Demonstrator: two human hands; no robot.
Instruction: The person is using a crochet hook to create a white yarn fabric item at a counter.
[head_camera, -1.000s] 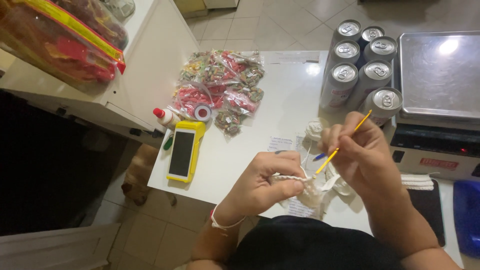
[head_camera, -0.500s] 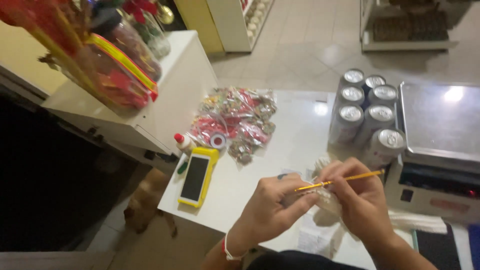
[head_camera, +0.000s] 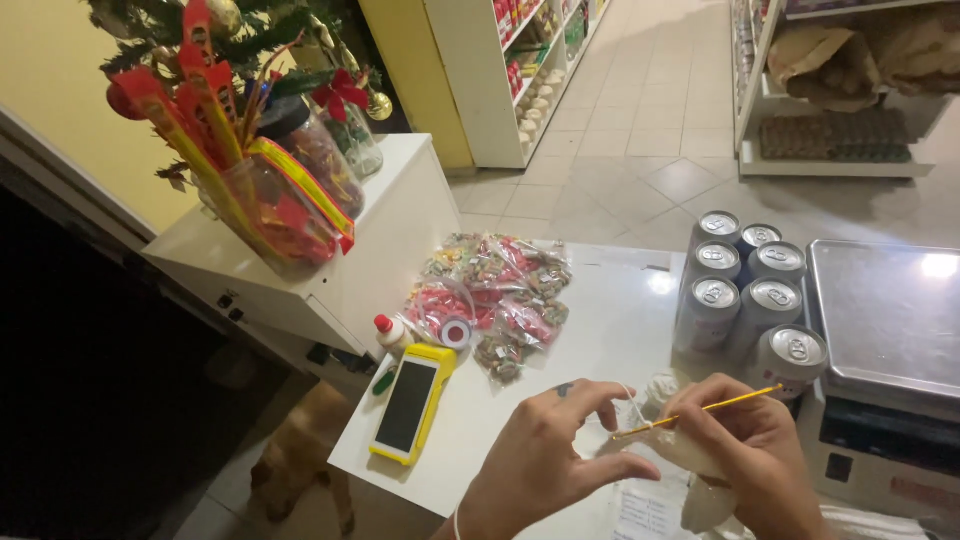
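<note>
My right hand (head_camera: 755, 455) grips a thin yellow crochet hook (head_camera: 715, 408) that points left, with white yarn looped round its tip. My left hand (head_camera: 545, 455) pinches the white yarn (head_camera: 632, 408) just left of that tip, forefinger stretched out. A white crocheted piece (head_camera: 685, 450) lies under and between both hands, partly hidden by my right hand. Both hands hover over the near edge of the white counter (head_camera: 610, 330).
A yellow-cased handheld terminal (head_camera: 410, 403) and a small glue bottle (head_camera: 390, 333) lie at the counter's left edge. Clear bags of trinkets (head_camera: 490, 295), several silver cans (head_camera: 748, 290) and a weighing scale (head_camera: 885, 320) stand behind. A dog (head_camera: 300, 455) is on the floor.
The view has tilted up to show shop aisles and shelves. My hands sit lower in view; the hook has swung from steep to nearly level.
</note>
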